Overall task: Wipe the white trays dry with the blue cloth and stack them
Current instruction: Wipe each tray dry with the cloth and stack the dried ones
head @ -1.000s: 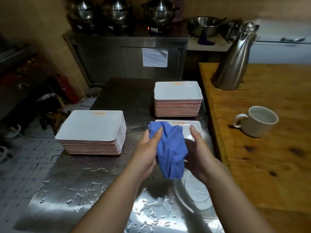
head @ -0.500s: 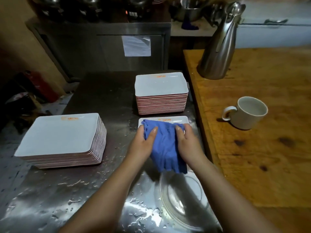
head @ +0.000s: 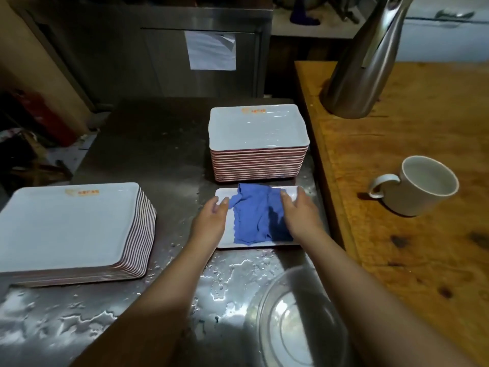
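- While spread over a single white tray [head: 225, 238], blue cloth [head: 255, 217] lies crumpled, covering most of the tray's middle and reaching its far rim.
- Single tray flat on the wet steel table [head: 148, 144], long axis running left to right, far long edge just beside the near side of the right stack of trays [head: 258, 129].
- Left hand [head: 210, 225] at the tray's left end, fingers relaxed and fairly straight, thumb tip touching the cloth's left corner.
- Right hand [head: 299, 214] pressing flat on the cloth's right part, fingers extended toward the far rim, not curled.
- Left stack of trays [head: 66, 226] well apart to the left, orange logo at the far edge.
- Clear bowl [head: 296, 321] near the front edge.
- On the wooden counter [head: 410, 234] to the right, white mug [head: 420, 185] and steel jug [head: 362, 72].
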